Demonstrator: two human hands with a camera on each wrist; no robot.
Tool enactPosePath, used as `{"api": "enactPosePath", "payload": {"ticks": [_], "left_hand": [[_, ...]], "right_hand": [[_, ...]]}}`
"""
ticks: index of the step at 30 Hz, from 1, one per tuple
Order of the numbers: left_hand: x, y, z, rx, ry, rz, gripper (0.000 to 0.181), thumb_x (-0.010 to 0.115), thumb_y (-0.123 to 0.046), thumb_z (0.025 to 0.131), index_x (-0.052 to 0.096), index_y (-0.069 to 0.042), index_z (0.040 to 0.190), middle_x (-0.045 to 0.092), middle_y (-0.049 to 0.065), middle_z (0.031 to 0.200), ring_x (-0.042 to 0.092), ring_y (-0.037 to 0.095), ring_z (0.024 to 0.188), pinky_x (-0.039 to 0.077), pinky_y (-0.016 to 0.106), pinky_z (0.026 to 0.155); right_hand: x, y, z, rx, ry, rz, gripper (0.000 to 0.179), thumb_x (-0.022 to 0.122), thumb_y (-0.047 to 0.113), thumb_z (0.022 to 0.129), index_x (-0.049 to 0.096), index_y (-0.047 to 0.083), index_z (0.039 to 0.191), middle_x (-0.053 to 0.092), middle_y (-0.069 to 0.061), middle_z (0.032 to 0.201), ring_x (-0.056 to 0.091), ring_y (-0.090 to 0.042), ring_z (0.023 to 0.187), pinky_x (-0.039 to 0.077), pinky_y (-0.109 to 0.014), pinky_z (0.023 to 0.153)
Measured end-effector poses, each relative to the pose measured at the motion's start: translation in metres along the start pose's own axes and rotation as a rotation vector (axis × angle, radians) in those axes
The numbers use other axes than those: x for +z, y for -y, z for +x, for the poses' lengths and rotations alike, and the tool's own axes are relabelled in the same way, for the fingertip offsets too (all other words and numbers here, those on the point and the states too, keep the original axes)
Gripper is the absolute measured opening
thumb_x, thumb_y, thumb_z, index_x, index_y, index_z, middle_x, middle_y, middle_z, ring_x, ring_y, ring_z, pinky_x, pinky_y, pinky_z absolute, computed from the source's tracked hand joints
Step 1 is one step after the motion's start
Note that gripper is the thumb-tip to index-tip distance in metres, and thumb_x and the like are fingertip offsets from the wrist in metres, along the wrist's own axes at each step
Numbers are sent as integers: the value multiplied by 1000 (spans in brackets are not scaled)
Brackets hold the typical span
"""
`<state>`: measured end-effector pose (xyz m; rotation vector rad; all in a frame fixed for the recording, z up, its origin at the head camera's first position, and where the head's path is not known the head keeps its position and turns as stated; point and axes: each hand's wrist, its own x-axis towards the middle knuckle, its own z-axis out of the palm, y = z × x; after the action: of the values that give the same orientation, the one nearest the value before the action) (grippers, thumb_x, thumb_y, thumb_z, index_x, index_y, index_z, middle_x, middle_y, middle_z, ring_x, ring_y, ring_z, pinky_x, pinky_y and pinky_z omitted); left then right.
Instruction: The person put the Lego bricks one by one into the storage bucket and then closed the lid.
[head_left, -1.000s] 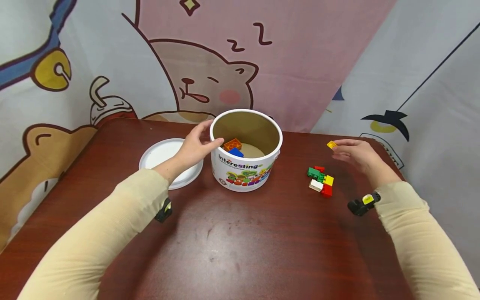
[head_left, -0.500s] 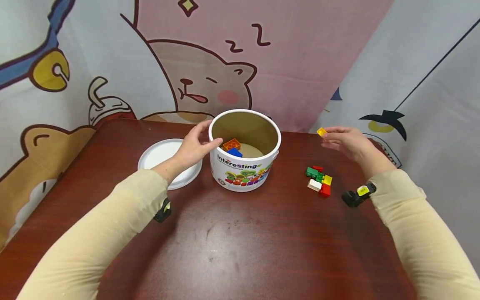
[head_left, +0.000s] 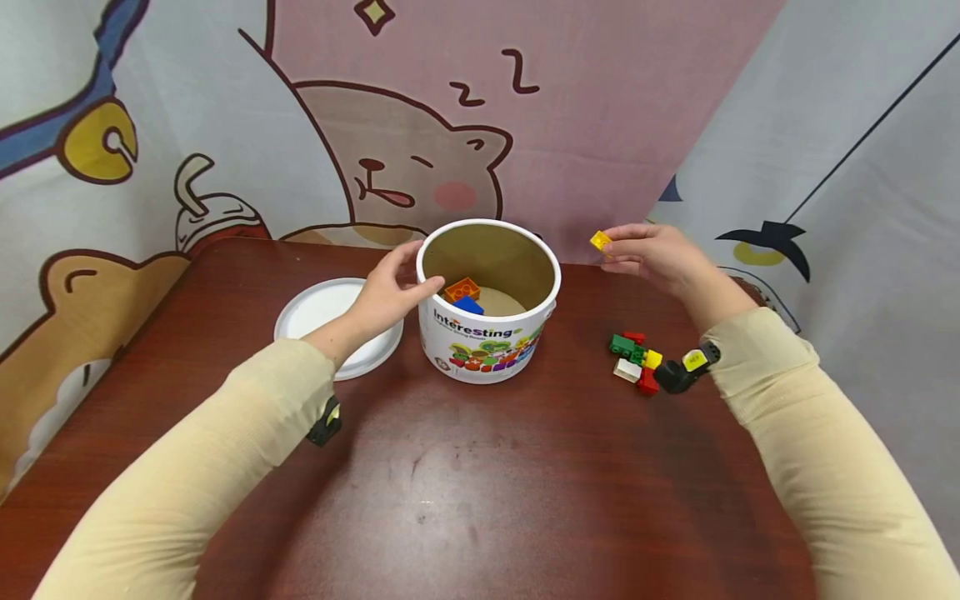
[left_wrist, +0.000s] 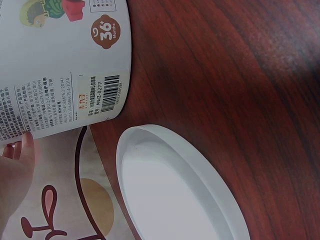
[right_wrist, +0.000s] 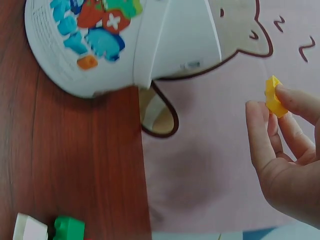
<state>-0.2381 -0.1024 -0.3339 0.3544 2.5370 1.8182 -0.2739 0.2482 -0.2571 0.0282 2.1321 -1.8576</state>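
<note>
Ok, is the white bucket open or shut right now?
Open. The white lid lies on the table beside the bucket, and an orange brick and a blue brick show through its uncovered top.

Bright overall — pale glare on near table [head_left: 427, 508], soft shadows left and right — blurry shadow on backdrop [right_wrist: 187, 175], right wrist view.

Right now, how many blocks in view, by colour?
Yellow blocks: 2
Red blocks: 2
White block: 1
Orange block: 1
Blue block: 1
Green blocks: count unclear
Total: 7, without green
</note>
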Motion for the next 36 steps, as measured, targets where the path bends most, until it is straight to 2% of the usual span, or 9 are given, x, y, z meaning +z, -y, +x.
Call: {"api": "enactPosePath", "payload": {"ticks": [7,11,17,22,25,28,33,36], "left_hand": [[0,0,-1,6,4,-4,64,66,-21,87,35,-7,142,46,16,137,47,33,124,43,40,103],[-2,2,0,7,1,-1,65,66,-22,87,35,-7,142,45,16,137,47,33,124,43,41,104],[-2,4,0,5,1,1,65,66,-21,87,35,-7,142,46,16,136,48,33,123,44,41,103],[-1,2,-1,10,-1,5,64,66,-21,88,35,-7,142,46,17,136,48,33,122,44,41,103],[-2,2,0,7,-3,4,64,65,-22,88,35,-7,142,46,16,136,48,34,123,44,41,103],[-1,2,0,1,-4,3,64,65,-22,88,35,-8,142,45,16,137,48,33,123,44,41,103],[-1,1,0,3,-3,-1,64,66,-22,87,35,-7,142,46,16,137,48,33,123,44,41,102],[0,1,0,9,-5,-3,63,66,-21,87,36,-7,141,46,16,136,49,33,122,44,41,102]], "right_hand": [[28,9,7,-41,53,37,22,59,-3,87,70,14,77,65,0,81,65,-13,69,57,-23,69],[47,14,13,-62,75,20,23,59,-4,86,70,13,76,67,-1,80,65,-14,69,58,-25,68],[71,16,21,-78,87,-84,12,59,-3,86,68,2,93,67,0,79,66,-14,73,57,-23,68],[85,17,25,-77,100,-146,23,59,-3,87,62,-8,109,66,1,80,65,-13,73,58,-25,70],[90,18,26,-74,108,-168,33,58,-3,87,54,-13,119,66,2,82,65,-13,74,58,-28,74],[92,18,26,-73,115,-153,37,56,-3,88,50,-14,123,66,2,80,65,-12,74,58,-28,74],[88,20,22,-99,106,-125,35,55,0,90,50,-13,122,66,2,75,64,-11,73,57,-24,70],[78,20,18,-122,80,-117,27,56,4,90,57,-7,115,66,4,75,65,-10,72,57,-23,69]]}}
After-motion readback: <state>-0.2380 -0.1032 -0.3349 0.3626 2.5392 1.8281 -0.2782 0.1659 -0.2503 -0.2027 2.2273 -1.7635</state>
